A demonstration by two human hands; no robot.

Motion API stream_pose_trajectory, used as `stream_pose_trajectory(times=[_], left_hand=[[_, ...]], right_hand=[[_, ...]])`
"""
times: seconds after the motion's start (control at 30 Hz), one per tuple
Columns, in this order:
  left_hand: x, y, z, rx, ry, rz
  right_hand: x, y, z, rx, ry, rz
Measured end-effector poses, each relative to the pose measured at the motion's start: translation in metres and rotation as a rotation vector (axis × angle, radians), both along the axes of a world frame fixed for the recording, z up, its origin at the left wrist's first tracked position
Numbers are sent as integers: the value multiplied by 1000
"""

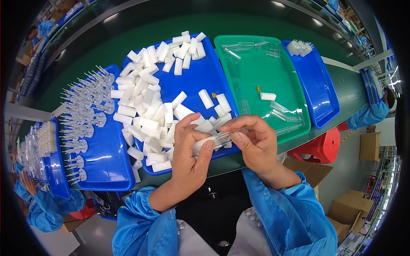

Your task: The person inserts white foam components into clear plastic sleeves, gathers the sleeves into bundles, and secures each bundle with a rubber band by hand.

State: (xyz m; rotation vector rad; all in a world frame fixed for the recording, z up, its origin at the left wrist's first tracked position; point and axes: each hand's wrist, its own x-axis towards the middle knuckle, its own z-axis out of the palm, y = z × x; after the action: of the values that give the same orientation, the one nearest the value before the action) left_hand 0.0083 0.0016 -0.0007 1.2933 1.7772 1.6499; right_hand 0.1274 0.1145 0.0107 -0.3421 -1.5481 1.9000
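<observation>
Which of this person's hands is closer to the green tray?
The right. The right hand is by the near left corner of the green tray; the left hand is farther left, at the near edge of the neighbouring blue tray.

So both hands are on one clear tube (221, 139), left hand (188, 149) pinching one end and right hand (255, 147) the other, right over the near edge of a blue tray (192, 81) piled with white blocks (150, 112). Green tray (252, 77) to the right has more clear tubes (279, 112) plus one lone white block, and the left-hand blue tray (104, 160) holds spiky clear plastic parts (87, 102)
</observation>
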Motion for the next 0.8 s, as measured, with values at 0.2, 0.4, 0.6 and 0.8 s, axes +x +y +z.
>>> stream_pose_trajectory(times=[0.2,0.4,0.6,0.8], left_hand=[[1,-1,1,-61,-89,1],[0,-3,3,-6,26,-12],[0,-6,6,-35,-143,-31],[-2,-7,4,-15,9,-45]], right_hand=[[2,-10,7,203,-186,-130],[-4,-7,15,-115,-159,-87],[-1,-1,14,315,-212,-125],[2,10,17,-9,-179,32]])
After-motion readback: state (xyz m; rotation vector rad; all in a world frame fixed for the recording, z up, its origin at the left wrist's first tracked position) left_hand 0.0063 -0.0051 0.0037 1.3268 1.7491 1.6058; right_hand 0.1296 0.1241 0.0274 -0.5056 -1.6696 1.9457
